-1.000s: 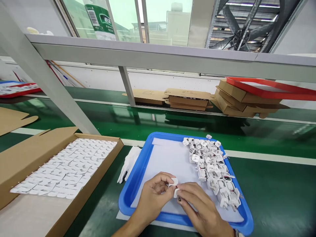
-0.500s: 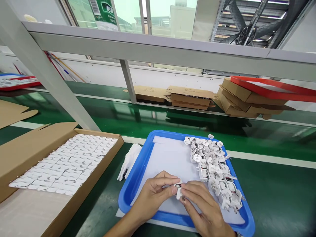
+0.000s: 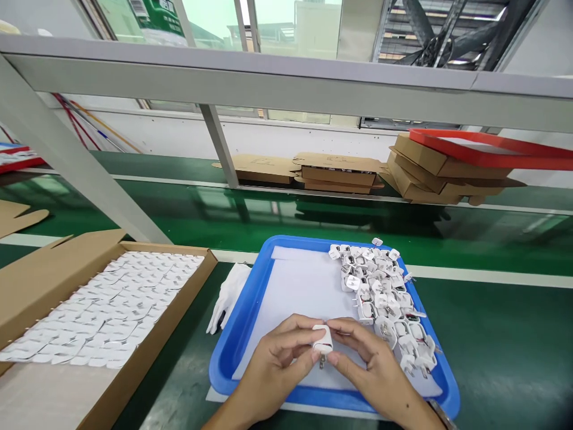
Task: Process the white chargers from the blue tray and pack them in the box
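Observation:
Between my two hands, over the front of a blue tray (image 3: 244, 310), is a small white plug adapter (image 3: 323, 340) with its metal prongs pointing toward me. My left hand (image 3: 284, 361) grips its left side with thumb and fingers. On the other side, the thumb and fingertips of my right hand (image 3: 373, 364) close on it. A heap of similar white plug adapters (image 3: 385, 292), several with prongs or inner parts showing, fills the right side of the tray. White sheet (image 3: 299, 286) lines the tray bottom.
At left stands an open cardboard box (image 3: 165, 316) with rows of white pieces (image 3: 107, 304). A white glove (image 3: 230, 292) lies between box and tray. Behind are a grey metal frame (image 3: 268, 83), flat cartons (image 3: 340, 170) and a red tray (image 3: 492, 149) on stacked boxes.
The adapter has been turned: its white body now faces up with the prongs toward me. My right-hand fingers have shifted around it. The whole view has swung slightly.

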Demonstrator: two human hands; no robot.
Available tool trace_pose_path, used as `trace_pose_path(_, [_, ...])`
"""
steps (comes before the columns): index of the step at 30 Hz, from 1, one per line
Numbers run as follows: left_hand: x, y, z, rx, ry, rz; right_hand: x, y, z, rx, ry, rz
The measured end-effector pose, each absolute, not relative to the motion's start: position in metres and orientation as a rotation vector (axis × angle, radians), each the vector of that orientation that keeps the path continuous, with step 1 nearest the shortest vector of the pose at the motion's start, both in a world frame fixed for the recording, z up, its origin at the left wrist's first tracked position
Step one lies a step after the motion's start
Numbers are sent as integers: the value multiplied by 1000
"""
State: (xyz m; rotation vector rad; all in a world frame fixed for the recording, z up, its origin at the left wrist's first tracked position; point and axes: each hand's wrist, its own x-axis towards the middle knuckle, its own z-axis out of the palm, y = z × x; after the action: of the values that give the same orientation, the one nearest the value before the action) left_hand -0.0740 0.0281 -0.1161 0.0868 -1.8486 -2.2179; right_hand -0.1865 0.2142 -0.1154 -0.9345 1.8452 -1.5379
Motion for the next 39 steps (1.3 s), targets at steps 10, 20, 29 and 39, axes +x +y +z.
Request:
trace_pose_path(10, [-71,37,-112,18,-2007,-1976,-187,213,-106,-984,1853,-1496])
trace_pose_path(20, [-68,35,-112,-15,-2113,-1930,-187,213,-105,-1077,1887,-1522])
trace_pose_path(29, [-67,43,-111,118,-2089,-1908,-185,211,-102,-1081,1835,-1549])
trace_pose_path(39, [-76,28,-108,256,-1843,-2268,-191,213,-102,-835,1696,-1625])
